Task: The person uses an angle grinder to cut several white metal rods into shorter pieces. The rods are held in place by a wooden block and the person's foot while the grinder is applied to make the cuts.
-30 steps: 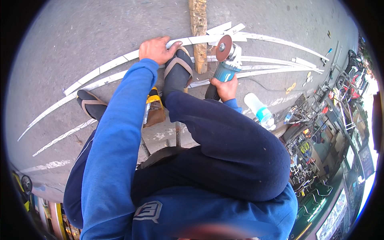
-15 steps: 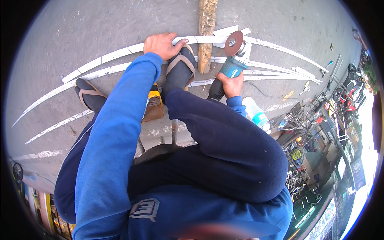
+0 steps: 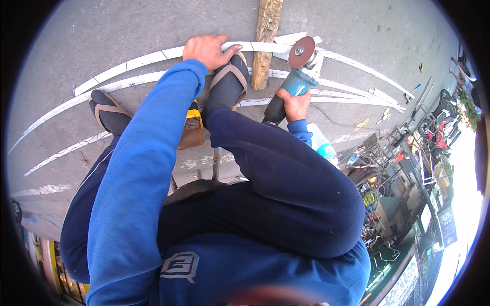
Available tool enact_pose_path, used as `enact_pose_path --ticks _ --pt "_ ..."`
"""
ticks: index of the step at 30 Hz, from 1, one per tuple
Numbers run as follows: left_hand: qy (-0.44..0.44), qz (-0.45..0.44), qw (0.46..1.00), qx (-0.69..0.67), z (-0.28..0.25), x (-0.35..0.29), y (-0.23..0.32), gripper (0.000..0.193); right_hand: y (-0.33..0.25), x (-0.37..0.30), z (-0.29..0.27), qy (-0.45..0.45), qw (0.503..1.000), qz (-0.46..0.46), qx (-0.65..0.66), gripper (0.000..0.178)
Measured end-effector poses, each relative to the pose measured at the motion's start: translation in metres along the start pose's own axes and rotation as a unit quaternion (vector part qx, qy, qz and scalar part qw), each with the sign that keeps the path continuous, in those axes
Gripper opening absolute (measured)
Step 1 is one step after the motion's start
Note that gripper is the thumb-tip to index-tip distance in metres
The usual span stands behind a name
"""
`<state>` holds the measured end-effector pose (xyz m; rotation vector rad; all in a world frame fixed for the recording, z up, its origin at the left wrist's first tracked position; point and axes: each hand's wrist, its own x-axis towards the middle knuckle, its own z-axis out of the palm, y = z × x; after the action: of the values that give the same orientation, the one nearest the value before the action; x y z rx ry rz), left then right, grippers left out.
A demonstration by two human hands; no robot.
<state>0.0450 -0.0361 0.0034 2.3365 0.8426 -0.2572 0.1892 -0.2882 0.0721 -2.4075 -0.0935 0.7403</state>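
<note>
My left hand [image 3: 206,51] is closed over a long white metal strip [image 3: 148,59] marked with dark cross lines. The strip lies across a rough wooden beam [image 3: 265,56], beside my sandalled right foot [image 3: 229,76]. My right hand [image 3: 297,104] grips the body of a teal and black angle grinder [image 3: 296,84]. Its reddish-brown disc [image 3: 301,51] faces up, close to the strip just right of the beam. Whether the disc touches the strip is hard to tell.
More white strips [image 3: 120,84] lie on the grey pavement below and to the right. A yellow and brown boxy item [image 3: 191,133] sits between my legs. Behind my right wrist is a clear container with a blue label [image 3: 324,145]. Metal frames and clutter [image 3: 403,163] crowd the right.
The whole view has shifted slightly. Both hands keep their holds on the strip and the angle grinder, with little other visible movement.
</note>
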Motion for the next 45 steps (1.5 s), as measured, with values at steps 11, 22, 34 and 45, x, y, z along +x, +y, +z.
enact_pose_path --ticks 11,22,34,45 --pt "0.016 0.006 1.0 -0.022 0.004 -0.002 -0.003 0.055 0.015 -0.018 0.006 0.021 1.0 0.013 0.013 0.046" --pt "-0.007 -0.004 1.0 -0.011 0.004 0.0 -0.002 0.059 0.001 -0.014 0.0 -0.005 1.0 0.008 0.01 0.046" --pt "-0.014 0.003 1.0 -0.006 0.0 0.001 -0.002 0.054 -0.012 -0.01 0.002 0.02 1.0 0.001 -0.005 0.044" --pt "-0.011 -0.002 1.0 -0.013 0.003 0.0 -0.002 0.055 -0.036 -0.027 0.0 -0.008 0.998 0.032 0.053 0.047"
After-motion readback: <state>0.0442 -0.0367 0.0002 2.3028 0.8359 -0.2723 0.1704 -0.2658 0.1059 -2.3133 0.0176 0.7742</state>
